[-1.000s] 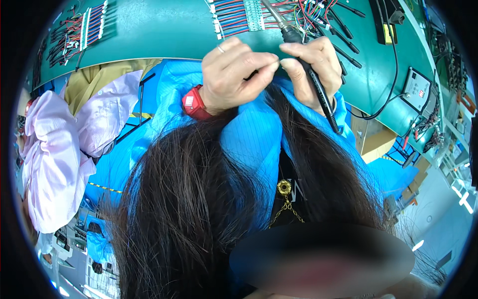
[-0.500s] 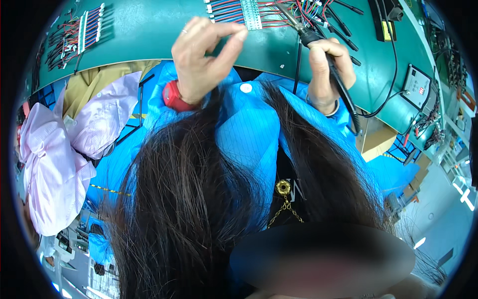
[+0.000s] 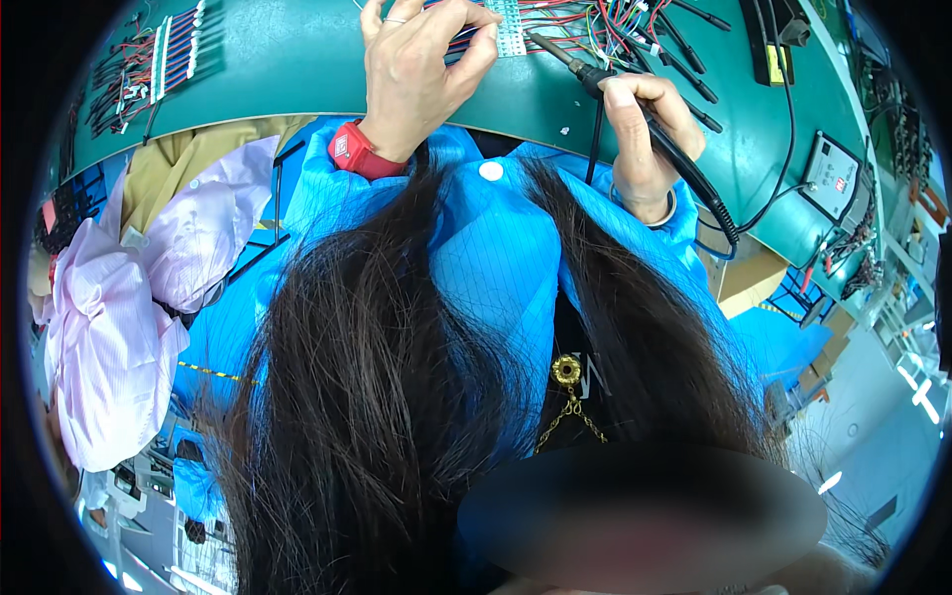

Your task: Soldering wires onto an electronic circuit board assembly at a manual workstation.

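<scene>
My right hand [image 3: 656, 139] grips the black handle of a soldering iron [image 3: 595, 79]. The iron's metal tip points up and left, close to a strip of small green circuit boards [image 3: 511, 30]. Red, black and blue wires run out from both sides of that strip. At its left side is my left hand [image 3: 424, 64], thumb and forefinger brought close together by the boards. Whatever lies between those fingertips is too small to make out. The left wrist wears a red band [image 3: 365, 151].
The green bench top [image 3: 288, 69] carries a second wired board strip [image 3: 164, 59] at left. Black cable ends [image 3: 684, 45] lie beyond my right hand. A grey control box [image 3: 831, 177] sits at right. A person in a pink striped garment [image 3: 109, 337] is at left.
My left hand has moved forward and slightly right to the boards, its fingers now beside them. The soldering iron has tilted lower and left, its tip nearer the strip.
</scene>
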`<state>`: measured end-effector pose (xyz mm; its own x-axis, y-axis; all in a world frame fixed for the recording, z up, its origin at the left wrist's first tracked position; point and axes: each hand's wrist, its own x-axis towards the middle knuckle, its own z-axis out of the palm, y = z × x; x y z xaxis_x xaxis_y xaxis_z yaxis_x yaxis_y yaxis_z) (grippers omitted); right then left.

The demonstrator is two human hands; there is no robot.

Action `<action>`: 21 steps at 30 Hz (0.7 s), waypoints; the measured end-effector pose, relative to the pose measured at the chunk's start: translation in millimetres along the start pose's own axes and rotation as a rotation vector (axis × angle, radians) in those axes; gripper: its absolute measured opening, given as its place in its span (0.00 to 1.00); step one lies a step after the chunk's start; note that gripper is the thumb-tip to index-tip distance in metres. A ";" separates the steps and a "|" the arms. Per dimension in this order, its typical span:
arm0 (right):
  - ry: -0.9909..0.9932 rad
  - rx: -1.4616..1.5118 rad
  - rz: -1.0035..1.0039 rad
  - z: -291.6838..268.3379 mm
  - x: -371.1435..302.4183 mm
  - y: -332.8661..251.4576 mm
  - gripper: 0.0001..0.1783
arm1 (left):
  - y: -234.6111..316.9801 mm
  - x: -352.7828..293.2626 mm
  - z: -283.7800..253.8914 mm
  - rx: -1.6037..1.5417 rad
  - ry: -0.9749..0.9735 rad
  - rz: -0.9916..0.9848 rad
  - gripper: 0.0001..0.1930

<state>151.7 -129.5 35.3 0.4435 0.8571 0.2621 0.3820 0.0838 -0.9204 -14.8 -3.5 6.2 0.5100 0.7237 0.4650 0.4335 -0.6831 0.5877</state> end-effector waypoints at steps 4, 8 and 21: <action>-0.018 -0.014 -0.006 2.3 2.4 -0.2 0.05 | -5.9 -3.3 5.1 0.000 0.060 0.012 0.04; -0.023 -0.020 0.000 1.6 2.5 0.9 0.05 | -0.4 -0.6 1.9 -0.002 0.008 -0.017 0.04; -0.033 -0.028 0.001 3.1 3.8 3.1 0.05 | -1.2 -1.5 1.5 0.052 0.005 0.013 0.04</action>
<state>152.0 -124.3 32.6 0.4168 0.8737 0.2508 0.4042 0.0690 -0.9120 -15.0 -4.0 3.8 0.5123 0.7148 0.4760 0.4644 -0.6968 0.5466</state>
